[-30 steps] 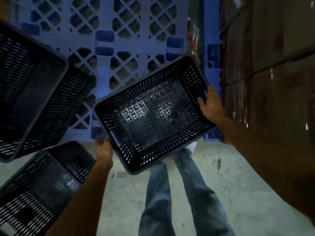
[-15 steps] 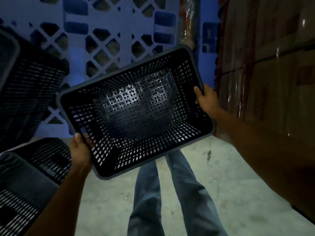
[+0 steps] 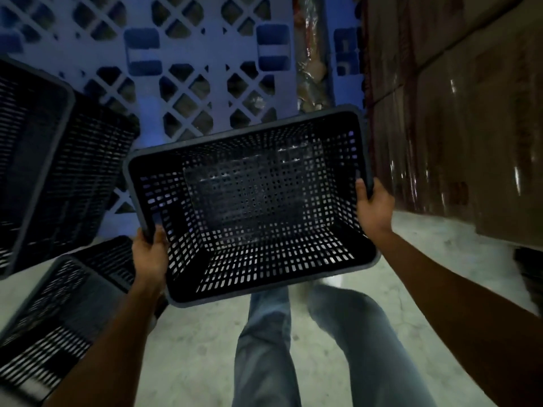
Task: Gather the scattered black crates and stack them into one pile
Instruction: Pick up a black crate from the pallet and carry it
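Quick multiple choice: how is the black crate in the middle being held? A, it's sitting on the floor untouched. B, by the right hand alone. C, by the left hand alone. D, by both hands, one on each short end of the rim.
D: the left hand grips the rim on one end of the crate and the right hand grips the opposite end, holding it up above the floor.

The held crate (image 3: 252, 201) looks like black moulded plastic, a perforated grid with a dull sheen on its floor and a smooth matt rim. The two crates at left (image 3: 44, 160) (image 3: 58, 312) show the same slotted plastic. The pallet (image 3: 188, 69) is blue lattice plastic, matt. The boxes (image 3: 458, 113) look like brown cardboard under glossy wrap. The floor (image 3: 199, 348) is pale, mottled and rough-looking. The trousers (image 3: 293, 362) are blue denim cloth.
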